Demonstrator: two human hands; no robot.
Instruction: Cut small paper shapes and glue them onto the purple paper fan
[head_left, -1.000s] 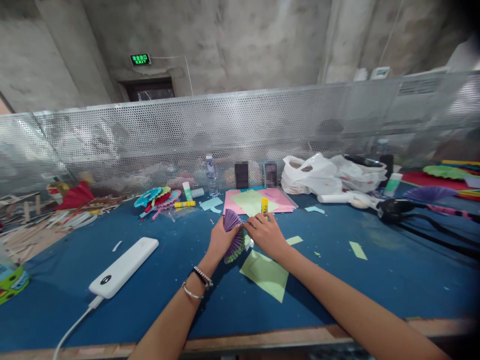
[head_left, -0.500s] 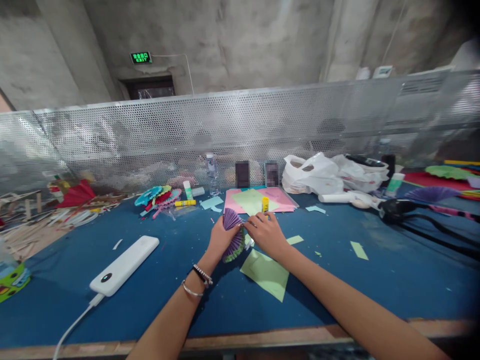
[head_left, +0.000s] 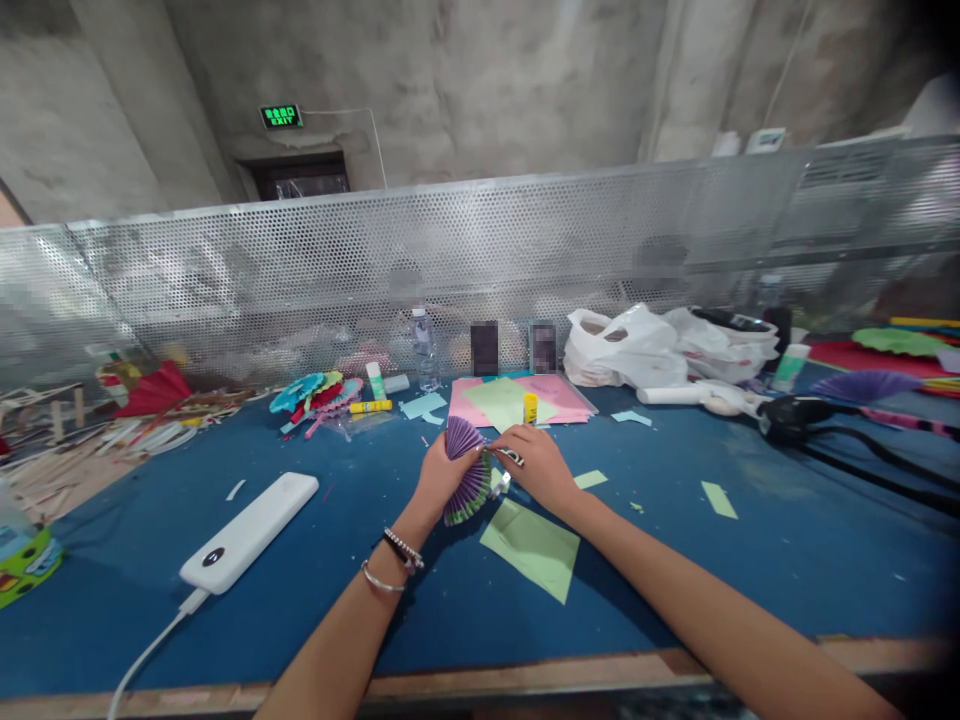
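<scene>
Left hand point(head_left: 441, 476) is curled, thumb laid across the folds, around a pleated purple paper fan point(head_left: 469, 480) at the centre of the frame; its other fingers are mostly hidden behind the pleats. Narrow accordion folds are spread into a rounded outline, edged in ruffled green. By the right hand point(head_left: 538, 466), angled in from the lower right with fingers nearly closed, a slim printed item point(head_left: 512, 456) is pinched; so much is covered that it cannot be identified. Both forearms point(head_left: 337, 640) are cut off by the bottom edge. Below the hands, a creased light-green paper sheet point(head_left: 531, 550) is laid flat. Just beyond the right knuckles, a yellow glue stick point(head_left: 530, 408) is partly hidden. Farther back, pink paper sheets point(head_left: 463, 406) are backed by a perforated metal screen point(head_left: 480, 240).
</scene>
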